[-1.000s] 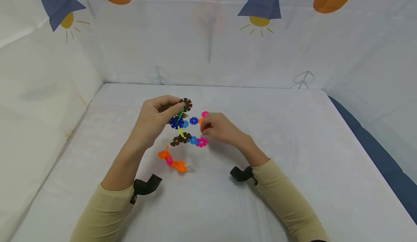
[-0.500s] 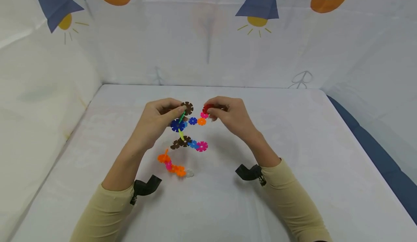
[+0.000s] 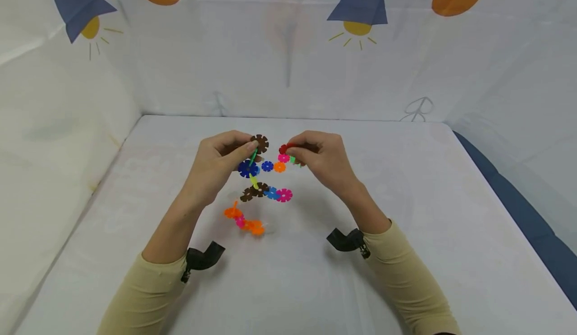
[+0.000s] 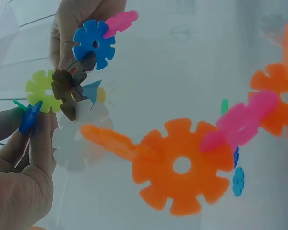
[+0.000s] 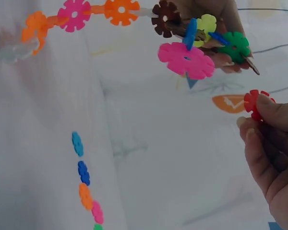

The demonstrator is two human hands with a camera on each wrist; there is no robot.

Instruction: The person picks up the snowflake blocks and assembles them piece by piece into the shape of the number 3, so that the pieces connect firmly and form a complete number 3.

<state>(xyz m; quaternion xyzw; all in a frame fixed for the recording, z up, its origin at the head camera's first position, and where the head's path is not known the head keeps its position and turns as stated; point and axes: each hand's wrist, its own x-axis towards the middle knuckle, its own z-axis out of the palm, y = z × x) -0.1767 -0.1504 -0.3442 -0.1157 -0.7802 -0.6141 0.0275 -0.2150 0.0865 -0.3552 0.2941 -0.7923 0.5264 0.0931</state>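
My left hand [image 3: 209,167] pinches the top of a linked chain of notched plastic discs, near a brown disc [image 3: 260,143] and a green disc [image 5: 234,47]. Below hang a dark blue disc [image 3: 248,168], a yellow disc [image 4: 42,91], brown discs, a blue disc [image 4: 94,44] and a pink disc [image 3: 284,195]. A lower branch carries a clear disc [image 4: 81,139], an orange disc [image 4: 182,165] and more orange and pink ones. Between thumb and fingers, my right hand [image 3: 324,162] holds a red disc [image 5: 252,103], apart from the brown disc.
Behind the chain, loose discs lie in a row on the white table [image 3: 383,175]: light blue [image 5: 77,143], blue [image 3: 267,166], orange [image 3: 280,167], pink [image 5: 97,212] and green [image 3: 293,159]. White fabric walls [image 3: 252,64] enclose the back and sides.
My right hand has risen from lower down with the red disc, to face my left hand. The hanging chain has swung slightly to the right; my left hand has barely moved.
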